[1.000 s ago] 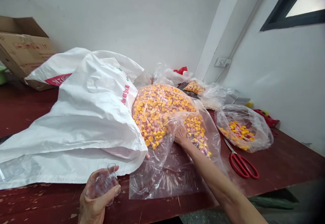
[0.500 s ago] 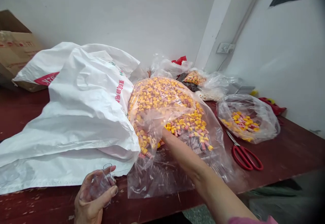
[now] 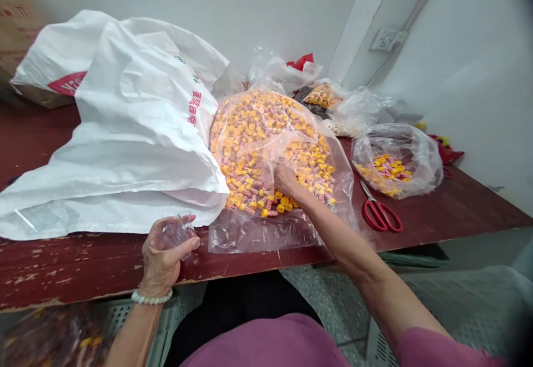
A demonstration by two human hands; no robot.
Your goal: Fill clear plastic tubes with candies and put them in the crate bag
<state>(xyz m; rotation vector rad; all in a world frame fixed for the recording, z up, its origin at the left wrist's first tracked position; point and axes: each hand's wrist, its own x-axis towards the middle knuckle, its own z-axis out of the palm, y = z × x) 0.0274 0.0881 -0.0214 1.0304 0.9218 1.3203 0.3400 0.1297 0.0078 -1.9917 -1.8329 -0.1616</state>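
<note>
My left hand (image 3: 164,250), a pale beaded bracelet at its wrist, is closed around a clear plastic container (image 3: 177,235) with a round rim, just in front of the table edge. Ahead of me lies a large clear plastic bag (image 3: 245,239) full of small yellow-capped tubes (image 3: 250,125) with pinkish-red contents. My right hand (image 3: 287,177) reaches into this bag among the tubes. Plastic film and tubes cover its fingers, so their grip is hidden. Several loose tubes lie close below it, toward the bag's mouth.
A big white woven sack (image 3: 137,150) leans against the bag's left side. Red-handled scissors (image 3: 381,214) lie to the right, before a smaller clear bag (image 3: 431,172) holding similar tubes. Plastic crates (image 3: 458,300) stand below the worn red table (image 3: 83,267). A cardboard box (image 3: 19,39) is at back left.
The view has tipped downward, showing my lap. My right hand has drawn back a little and shows through the film. More tubes lie near the bag's front. My left hand keeps the container.
</note>
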